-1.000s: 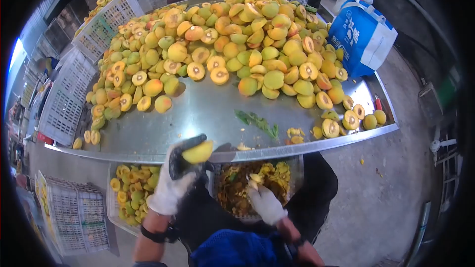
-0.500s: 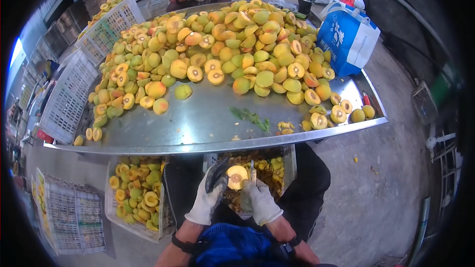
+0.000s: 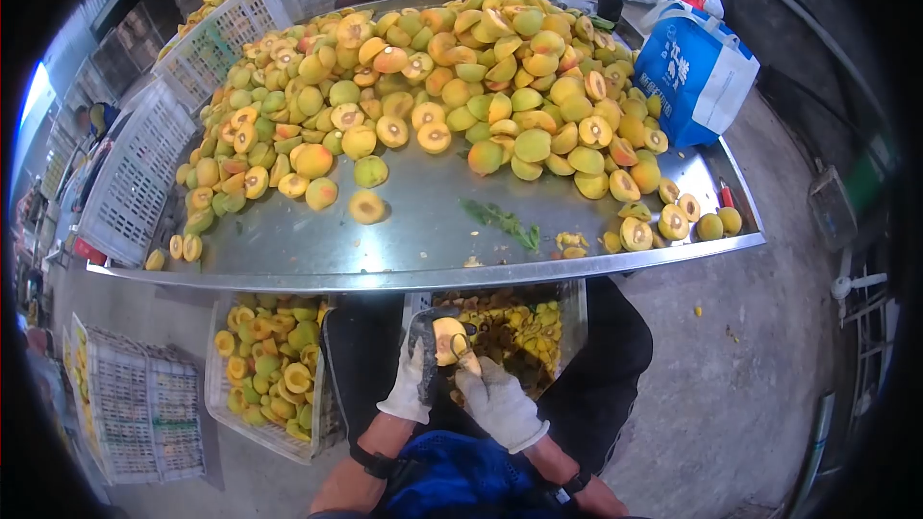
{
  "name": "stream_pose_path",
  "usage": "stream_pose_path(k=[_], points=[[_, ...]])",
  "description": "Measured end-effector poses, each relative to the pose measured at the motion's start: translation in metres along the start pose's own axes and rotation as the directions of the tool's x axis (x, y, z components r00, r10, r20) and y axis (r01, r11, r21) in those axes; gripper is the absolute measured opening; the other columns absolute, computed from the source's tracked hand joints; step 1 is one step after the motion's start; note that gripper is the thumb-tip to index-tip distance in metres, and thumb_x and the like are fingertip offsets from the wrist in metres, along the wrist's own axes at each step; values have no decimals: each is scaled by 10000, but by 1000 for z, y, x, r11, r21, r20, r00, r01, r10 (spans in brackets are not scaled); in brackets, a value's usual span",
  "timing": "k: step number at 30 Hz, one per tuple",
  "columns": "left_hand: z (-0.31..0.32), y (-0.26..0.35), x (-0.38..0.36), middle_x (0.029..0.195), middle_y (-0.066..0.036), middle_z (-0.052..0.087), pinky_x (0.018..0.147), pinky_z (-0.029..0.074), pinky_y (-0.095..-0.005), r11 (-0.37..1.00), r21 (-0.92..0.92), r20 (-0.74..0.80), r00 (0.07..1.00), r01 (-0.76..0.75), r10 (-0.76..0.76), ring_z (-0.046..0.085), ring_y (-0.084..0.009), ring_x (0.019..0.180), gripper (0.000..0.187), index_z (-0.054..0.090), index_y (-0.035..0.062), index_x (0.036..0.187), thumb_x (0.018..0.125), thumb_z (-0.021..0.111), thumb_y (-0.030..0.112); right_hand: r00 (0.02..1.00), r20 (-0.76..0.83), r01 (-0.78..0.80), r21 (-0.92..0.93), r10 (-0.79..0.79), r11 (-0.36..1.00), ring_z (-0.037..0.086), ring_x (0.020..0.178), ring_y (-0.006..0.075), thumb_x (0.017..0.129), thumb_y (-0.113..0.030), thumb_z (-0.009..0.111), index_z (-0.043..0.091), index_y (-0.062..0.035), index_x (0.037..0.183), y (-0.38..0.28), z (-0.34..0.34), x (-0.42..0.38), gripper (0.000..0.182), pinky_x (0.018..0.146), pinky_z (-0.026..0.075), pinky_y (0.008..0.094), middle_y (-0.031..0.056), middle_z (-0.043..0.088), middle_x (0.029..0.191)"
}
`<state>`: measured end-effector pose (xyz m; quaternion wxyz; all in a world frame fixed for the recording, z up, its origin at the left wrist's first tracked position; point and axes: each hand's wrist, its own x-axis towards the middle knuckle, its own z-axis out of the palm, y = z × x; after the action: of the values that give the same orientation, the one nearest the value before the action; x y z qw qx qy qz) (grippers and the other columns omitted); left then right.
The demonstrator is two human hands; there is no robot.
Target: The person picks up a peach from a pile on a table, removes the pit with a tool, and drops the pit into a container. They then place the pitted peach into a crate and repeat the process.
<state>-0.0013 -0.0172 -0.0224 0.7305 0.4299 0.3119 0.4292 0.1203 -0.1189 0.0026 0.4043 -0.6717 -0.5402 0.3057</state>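
Left hand (image 3: 415, 365), right hand (image 3: 496, 400) close together, both curled.

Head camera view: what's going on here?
A seated person works at a shiny metal table piled with a large heap of yellow-green fruit, much of it halved. The left hand, gloved in white and black, grips a yellow fruit half; the white-gloved right hand holds a small curved tool at it, partly hidden. Below, a white plastic crate holds cut fruit halves; a pale plastic crate beneath the hands holds yellow scraps.
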Motion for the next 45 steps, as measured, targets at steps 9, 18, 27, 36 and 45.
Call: stream_pose_path(k=[9, 18, 27, 36, 45], points=[[0, -6, 9, 1032, -113, 660, 819, 555, -322, 991, -57, -52, 991, 120, -123, 666, -202, 904, 478, 568, -20, 1189, 957, 564, 398, 967, 63, -255, 152, 248, 955, 632, 699, 359, 969, -251, 513, 602, -18, 997, -17, 5, 9, 251, 656, 498, 413, 174, 641, 766], [5, 4, 9, 1084, -97, 663, 816, 526, -269, 997, 75, 29, 999, 23, -26, 638, -147, 957, 501, 585, -36, 1188, 876, 670, 347, 732, 565, -678, 556, 380, 480, 523, 563, 151, 987, -311, 494, 610, -22, 921, -8, 2, 10, 318, 530, 425, 303, 53, 563, 670], [10, 34, 31, 1021, -79, 671, 845, 513, -267, 968, 131, 242, 940, 214, -241, 625, -135, 928, 394, 617, -46, 1144, 822, 670, 175, 736, 601, -675, 616, 311, 405, 395, 461, 96, 1005, -346, 468, 565, -47, 912, -15, -10, 10, 327, 446, 312, 258, -4, 470, 595], [-3, -3, 34, 982, -167, 676, 799, 560, -345, 918, -193, 412, 878, 346, -244, 678, -252, 883, 484, 611, -57, 1096, 857, 640, 364, 702, 709, -710, 691, -66, -135, 359, 438, 96, 1015, -404, 456, 547, -69, 859, -5, -6, -1, 380, 426, 277, 250, -10, 433, 577], [-13, -26, 25, 1041, -104, 675, 777, 593, -457, 680, -555, 157, 862, 480, -481, 675, -257, 903, 762, 579, 48, 1209, 887, 423, 721, 836, 530, -508, 648, 143, 568, 395, 493, 80, 1006, -315, 486, 587, -45, 926, -8, -17, -2, 300, 453, 299, 240, -22, 468, 639]])
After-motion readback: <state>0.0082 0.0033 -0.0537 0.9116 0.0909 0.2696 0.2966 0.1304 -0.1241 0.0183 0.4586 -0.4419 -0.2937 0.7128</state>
